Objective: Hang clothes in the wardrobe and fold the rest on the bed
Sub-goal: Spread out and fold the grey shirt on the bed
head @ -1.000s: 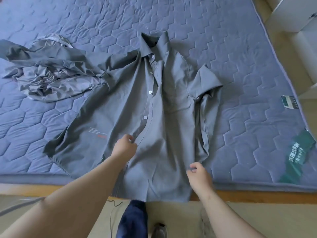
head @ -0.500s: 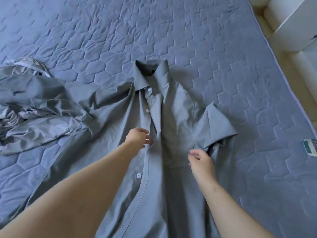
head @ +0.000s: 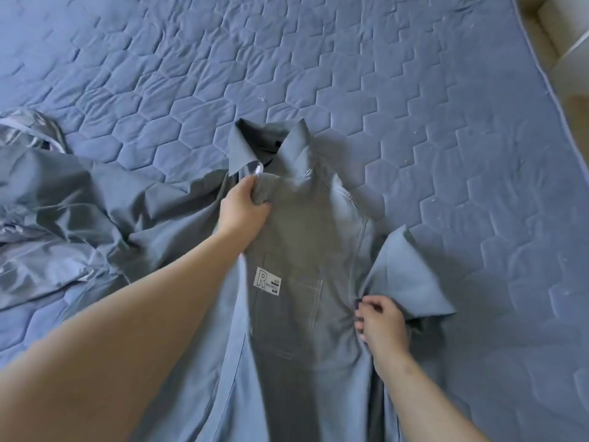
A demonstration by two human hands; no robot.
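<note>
Head view looks down on a grey short-sleeved shirt (head: 306, 237) spread on the bed (head: 350, 74), whose blue cover is quilted in a hexagon pattern. The shirt lies lengthwise, with its collar (head: 271, 145) away from the person and its lower part running out of the bottom of the frame.

The left hand (head: 243, 208) sits just below the collar. Its fingers (head: 248, 189) and thumb are curled round a bunched fold of the shirt's front edge, grasping it. The front panel beside that hand lies with its inner face up, showing a white label (head: 267, 281) printed with a large R, and next to it the stitched outline of a chest pocket (head: 302, 301).

The right hand (head: 381, 323) is at the shirt's side, under the short sleeve (head: 411, 279), which fans out flat over the bed cover. Its fingers (head: 373, 306) are bent inward and pinch the cloth where the sleeve meets the body, and creases radiate from that spot. Both bare forearms reach in from the bottom edge.

To the left, a crumpled grey garment (head: 41, 218) with a slight sheen lies in a heap on the bed, touching or overlapping the shirt's left side. White furniture (head: 570, 43) stands beyond the bed's right edge in the upper right corner.
</note>
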